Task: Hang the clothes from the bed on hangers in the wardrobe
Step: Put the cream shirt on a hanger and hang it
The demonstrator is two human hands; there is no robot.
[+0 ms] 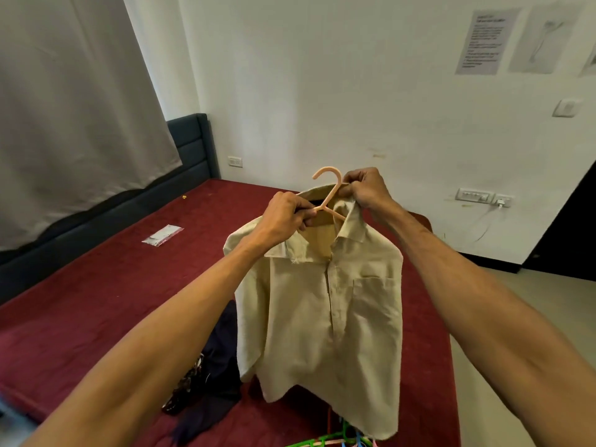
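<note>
- The left hand point(283, 217) is clenched around the left arm of a peach plastic hanger point(329, 191), fingers curled under it near the neck of the hook.
- The right hand point(366, 188) pinches the collar of a cream button-up shirt point(325, 304) against the hanger's stem, just beside the hook.
- Between the two hands the collar gapes open; the hanger's right arm appears to run under the collar flap, so seating looks partly done.
- Below the fingers the shirt hangs free in the air, soft and limp, creasing under its own light weight; a chest pocket shows.
- Judgement: the fabric gives no stiffness, so grip belongs at the collar and shoulder seams, or on the rigid hanger itself.
- Further below lie dark clothes point(213, 375) on the maroon bed point(96, 301), and coloured hangers point(332, 441) at the near edge.
</note>
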